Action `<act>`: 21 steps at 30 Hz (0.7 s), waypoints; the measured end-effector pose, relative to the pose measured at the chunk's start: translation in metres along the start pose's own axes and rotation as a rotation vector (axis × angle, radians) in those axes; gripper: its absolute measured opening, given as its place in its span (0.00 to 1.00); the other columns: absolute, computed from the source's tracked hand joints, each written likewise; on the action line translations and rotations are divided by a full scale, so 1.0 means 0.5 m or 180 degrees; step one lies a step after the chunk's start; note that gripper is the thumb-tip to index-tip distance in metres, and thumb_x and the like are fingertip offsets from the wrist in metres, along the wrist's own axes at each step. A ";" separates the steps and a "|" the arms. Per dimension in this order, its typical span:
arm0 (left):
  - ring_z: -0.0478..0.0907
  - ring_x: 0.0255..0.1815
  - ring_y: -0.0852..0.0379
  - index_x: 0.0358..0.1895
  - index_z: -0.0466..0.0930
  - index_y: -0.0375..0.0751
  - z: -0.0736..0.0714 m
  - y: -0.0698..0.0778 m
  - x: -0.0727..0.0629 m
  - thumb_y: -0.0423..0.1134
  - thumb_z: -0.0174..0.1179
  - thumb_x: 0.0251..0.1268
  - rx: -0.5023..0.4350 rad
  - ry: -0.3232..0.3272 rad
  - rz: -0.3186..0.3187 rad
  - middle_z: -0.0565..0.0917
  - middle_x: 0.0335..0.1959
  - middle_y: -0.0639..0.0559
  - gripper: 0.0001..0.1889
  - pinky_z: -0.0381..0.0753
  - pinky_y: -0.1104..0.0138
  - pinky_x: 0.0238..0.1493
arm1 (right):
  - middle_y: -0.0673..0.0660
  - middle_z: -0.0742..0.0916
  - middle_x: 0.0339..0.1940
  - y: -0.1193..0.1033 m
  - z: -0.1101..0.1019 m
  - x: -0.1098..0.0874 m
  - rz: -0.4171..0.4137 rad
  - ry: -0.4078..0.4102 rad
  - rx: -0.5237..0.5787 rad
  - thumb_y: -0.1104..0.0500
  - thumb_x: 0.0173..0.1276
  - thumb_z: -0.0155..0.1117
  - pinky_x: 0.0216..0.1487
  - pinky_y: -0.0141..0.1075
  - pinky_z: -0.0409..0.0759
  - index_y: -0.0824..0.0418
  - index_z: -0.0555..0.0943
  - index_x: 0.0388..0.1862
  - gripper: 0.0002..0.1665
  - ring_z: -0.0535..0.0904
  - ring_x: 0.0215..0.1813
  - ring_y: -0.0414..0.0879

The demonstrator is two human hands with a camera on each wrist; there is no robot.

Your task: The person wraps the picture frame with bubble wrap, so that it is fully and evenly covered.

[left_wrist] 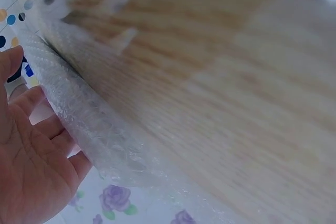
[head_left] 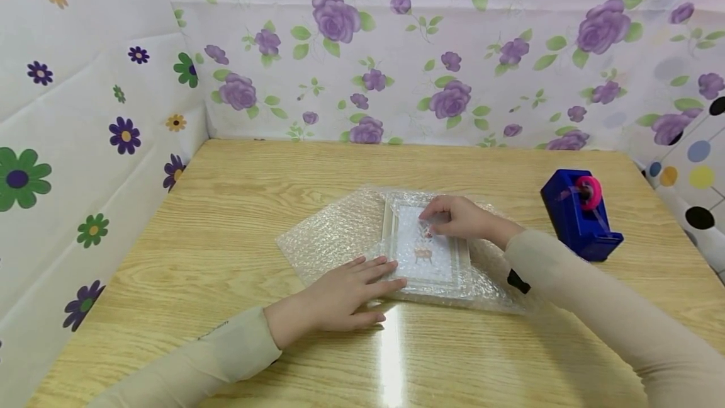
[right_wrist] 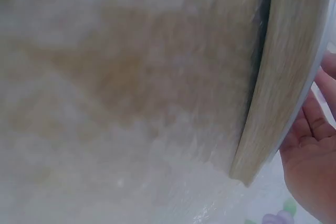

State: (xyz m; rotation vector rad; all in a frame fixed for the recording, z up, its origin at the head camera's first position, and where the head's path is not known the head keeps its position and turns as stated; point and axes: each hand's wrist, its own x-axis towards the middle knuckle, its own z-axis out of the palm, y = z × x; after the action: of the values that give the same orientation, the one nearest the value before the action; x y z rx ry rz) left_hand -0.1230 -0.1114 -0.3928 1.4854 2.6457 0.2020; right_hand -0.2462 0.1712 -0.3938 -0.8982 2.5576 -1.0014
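Note:
A picture frame (head_left: 461,263) with a pale wooden border lies on a sheet of bubble wrap (head_left: 325,238). Clear wrap also covers its picture (head_left: 423,255). Spread flat, my left hand (head_left: 348,294) rests at the frame's lower left edge, fingertips touching the wrap. My right hand (head_left: 461,218) is over the upper part of the picture, fingers bent and thumb apart from the index finger. In the left wrist view, the left hand (left_wrist: 39,150) lies along the wrap's edge. The right wrist view shows the frame's wooden side (right_wrist: 286,72) beside the right hand (right_wrist: 312,145).
A blue tape dispenser (head_left: 578,222) with a pink roll (head_left: 591,192) stands to the right of the wrap on the wooden table (head_left: 226,219). Flower-patterned cloth (head_left: 396,68) hangs behind the table and along its left side.

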 end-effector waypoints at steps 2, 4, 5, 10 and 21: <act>0.55 0.75 0.48 0.73 0.58 0.54 -0.001 0.000 0.000 0.55 0.49 0.70 -0.0015 0.0003 -0.0003 0.60 0.74 0.47 0.31 0.56 0.51 0.73 | 0.63 0.83 0.53 -0.005 0.003 -0.005 0.0067 -0.0019 0.0018 0.63 0.60 0.68 0.59 0.53 0.75 0.63 0.83 0.48 0.16 0.76 0.57 0.58; 0.55 0.75 0.48 0.73 0.58 0.54 -0.001 0.001 0.000 0.55 0.49 0.70 -0.0024 0.0020 0.0004 0.60 0.74 0.46 0.31 0.57 0.50 0.73 | 0.64 0.82 0.55 -0.010 0.006 -0.010 0.0157 -0.0025 0.0053 0.60 0.61 0.67 0.61 0.54 0.73 0.64 0.81 0.51 0.19 0.75 0.60 0.60; 0.56 0.74 0.48 0.73 0.58 0.53 -0.001 0.001 0.000 0.55 0.50 0.70 -0.0027 0.0038 0.0013 0.61 0.73 0.46 0.31 0.57 0.50 0.72 | 0.64 0.82 0.56 -0.012 0.008 -0.012 0.0204 -0.0033 0.0066 0.58 0.62 0.67 0.62 0.55 0.72 0.63 0.81 0.52 0.20 0.75 0.60 0.60; 0.56 0.74 0.47 0.73 0.59 0.53 -0.001 0.002 0.001 0.55 0.50 0.70 -0.0064 0.0074 0.0039 0.61 0.73 0.45 0.30 0.58 0.49 0.72 | 0.65 0.81 0.58 -0.022 0.017 -0.028 0.0156 -0.0092 0.0019 0.56 0.65 0.63 0.62 0.55 0.72 0.66 0.78 0.57 0.23 0.74 0.61 0.61; 0.51 0.76 0.50 0.74 0.56 0.55 -0.004 0.002 0.002 0.57 0.46 0.71 -0.0179 -0.0096 -0.0083 0.57 0.75 0.48 0.31 0.52 0.51 0.74 | 0.68 0.65 0.71 -0.042 0.037 -0.060 -0.0105 -0.0455 -0.0479 0.48 0.60 0.68 0.72 0.59 0.51 0.68 0.66 0.68 0.43 0.54 0.73 0.67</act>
State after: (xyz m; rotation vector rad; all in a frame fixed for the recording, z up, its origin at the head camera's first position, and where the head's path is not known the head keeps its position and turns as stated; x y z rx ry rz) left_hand -0.1231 -0.1101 -0.3905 1.4250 2.6118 0.2475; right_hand -0.2056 0.1683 -0.3929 -1.0150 2.5303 -0.7319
